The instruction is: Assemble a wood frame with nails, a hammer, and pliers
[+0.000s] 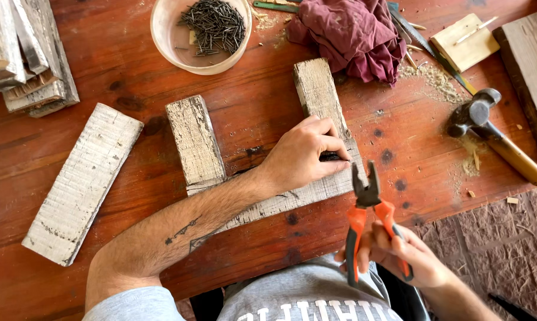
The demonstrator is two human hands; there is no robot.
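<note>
Head view, left hand (304, 156) pinching nails on whitewashed wooden frame (316, 95); right hand (399, 254) grasping orange-handled pliers (369, 220)

A reddish-brown varnished wooden desk (102, 35) fills most of the frame, its planks marked with dark knots and scattered pale sawdust at the upper right. At the lower right lies a floor of brownish textured paving tiles (494, 238). Soft, even daylight.

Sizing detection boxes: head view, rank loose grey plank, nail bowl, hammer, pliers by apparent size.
1. Loose grey plank, clearly largest.
2. Nail bowl, partly cut off by the frame edge.
3. Hammer and pliers: similar; the pliers, held in the right hand, sit nearer the camera, so unranked.
</note>
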